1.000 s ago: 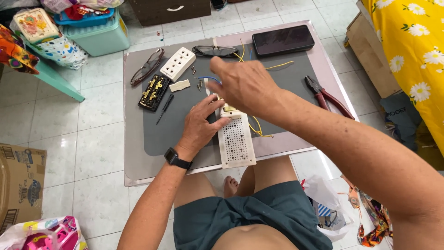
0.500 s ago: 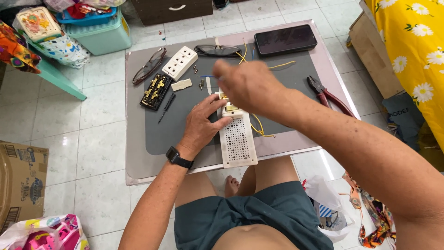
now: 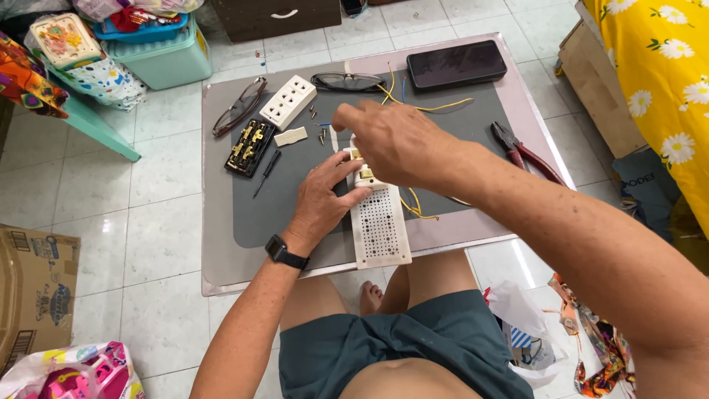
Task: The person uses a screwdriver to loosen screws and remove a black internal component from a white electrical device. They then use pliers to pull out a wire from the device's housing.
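A white perforated board (image 3: 380,225) lies at the near edge of the low table (image 3: 221,244), on a dark grey mat (image 3: 295,192). My left hand (image 3: 325,196), with a black watch on its wrist, presses on the board's upper end beside a small cream part with brass. My right hand (image 3: 391,140) hovers just above that end with its fingers curled; whether it pinches something is hidden. Yellow wire (image 3: 417,207) runs out from under the hands. Several small screws (image 3: 319,133) lie just beyond my right hand.
On the table lie a white socket cover (image 3: 288,101), a black socket base with brass contacts (image 3: 249,146), a small screwdriver (image 3: 266,172), two pairs of glasses (image 3: 347,80), a dark phone (image 3: 456,65) and red-handled pliers (image 3: 524,151). A cardboard box (image 3: 33,288) stands left.
My right hand has drawn back from the far screws toward the board's top end. My left hand stays on the board.
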